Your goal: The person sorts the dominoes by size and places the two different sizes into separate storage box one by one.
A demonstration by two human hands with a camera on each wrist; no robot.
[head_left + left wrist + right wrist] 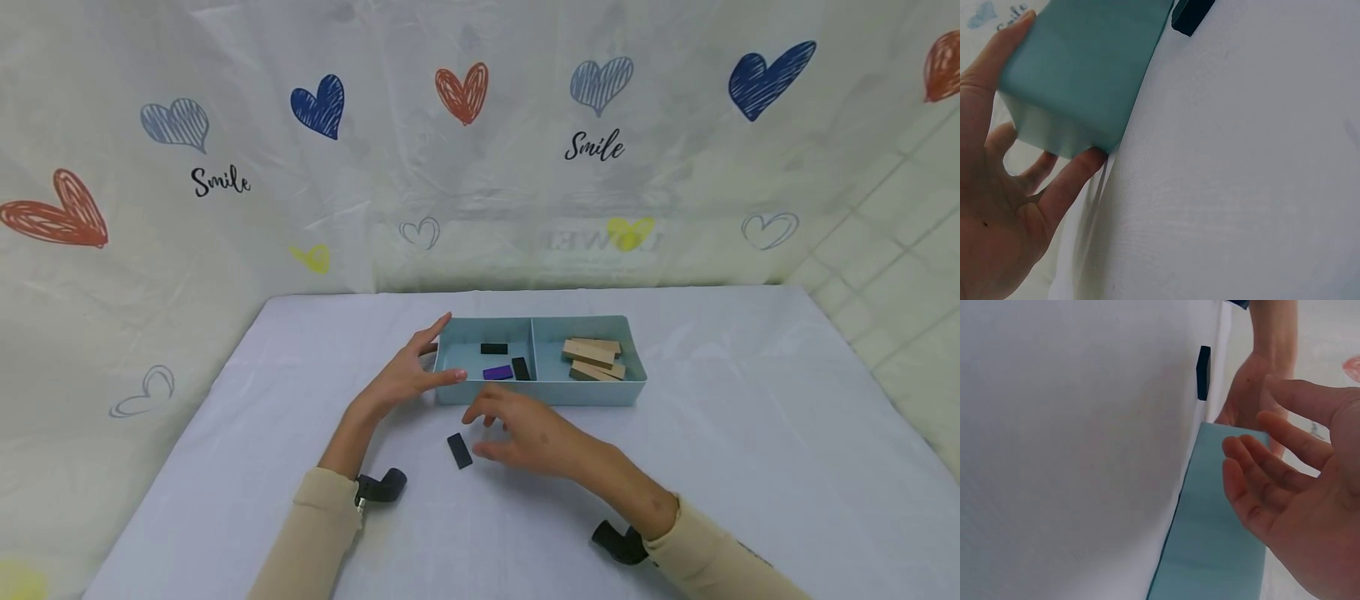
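A light blue two-compartment box (536, 393) sits on the table. My left hand (402, 377) holds its left end, thumb at the front rim and fingers along the end wall; the left wrist view shows the fingertips (1094, 157) against that wall. In the left compartment lie two black blocks (493, 349) and a purple block (497, 372). Several wooden blocks (592, 353) are piled in the right one. One more black block (460, 451) lies on the cloth before the box. Just right of it hovers my right hand (536, 432), thumb and fingers apart, holding nothing.
A white cloth (712, 450) covers the table. Behind it hangs a pale sheet (510, 183) printed with hearts and words. Each wrist carries a black camera mount (384, 485) near the sleeve cuff.
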